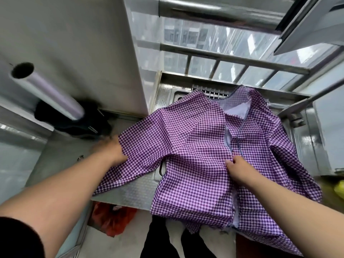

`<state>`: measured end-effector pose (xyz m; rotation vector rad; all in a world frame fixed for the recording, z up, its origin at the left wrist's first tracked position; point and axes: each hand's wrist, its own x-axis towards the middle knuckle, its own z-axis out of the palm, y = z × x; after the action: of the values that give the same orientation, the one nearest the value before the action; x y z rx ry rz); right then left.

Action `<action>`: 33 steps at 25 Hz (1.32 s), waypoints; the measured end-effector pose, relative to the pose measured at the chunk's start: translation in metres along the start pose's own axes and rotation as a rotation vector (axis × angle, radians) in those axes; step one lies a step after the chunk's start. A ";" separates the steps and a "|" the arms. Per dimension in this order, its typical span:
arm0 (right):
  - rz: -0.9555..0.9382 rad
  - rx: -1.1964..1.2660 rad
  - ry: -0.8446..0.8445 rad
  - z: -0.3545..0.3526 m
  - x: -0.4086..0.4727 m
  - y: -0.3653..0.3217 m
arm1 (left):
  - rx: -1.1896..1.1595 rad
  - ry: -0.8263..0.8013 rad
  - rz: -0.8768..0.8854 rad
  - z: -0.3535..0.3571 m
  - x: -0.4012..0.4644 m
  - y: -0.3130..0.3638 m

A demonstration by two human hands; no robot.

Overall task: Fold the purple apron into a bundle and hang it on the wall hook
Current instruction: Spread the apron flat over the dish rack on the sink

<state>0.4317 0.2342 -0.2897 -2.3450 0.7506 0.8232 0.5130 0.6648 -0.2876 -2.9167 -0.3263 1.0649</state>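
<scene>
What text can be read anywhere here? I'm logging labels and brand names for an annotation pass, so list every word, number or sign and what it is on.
None: no word, number or sign is readable.
purple apron: gingham check only, no label showing.
roll of film: plain, no print visible.
red bag: no legible print.
metal counter: embossed texture only.
window: the shapes outside are too blurred to read.

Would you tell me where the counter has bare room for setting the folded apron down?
Bare steel counter shows left of the left hand, before the black cloth. The purple apron covers the sink side under the right hand.
</scene>
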 end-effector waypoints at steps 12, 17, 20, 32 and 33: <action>-0.042 0.015 -0.011 -0.018 -0.025 0.014 | -0.095 0.352 -0.051 -0.035 -0.017 -0.016; 0.006 0.002 -0.240 -0.011 -0.038 0.028 | 0.094 0.091 0.353 0.015 -0.080 0.045; -0.092 -0.275 -0.264 -0.009 -0.050 0.037 | -0.188 -0.148 0.253 0.048 -0.105 0.075; -0.329 -0.077 -0.200 0.005 -0.083 0.071 | -0.641 -0.289 0.070 0.082 -0.132 0.106; -0.333 -0.066 -0.191 0.005 -0.085 0.071 | -0.643 -0.292 0.070 0.081 -0.135 0.109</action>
<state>0.3277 0.2150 -0.2563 -2.3194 0.2476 0.9142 0.3809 0.5270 -0.2737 -3.3131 -0.6943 1.6713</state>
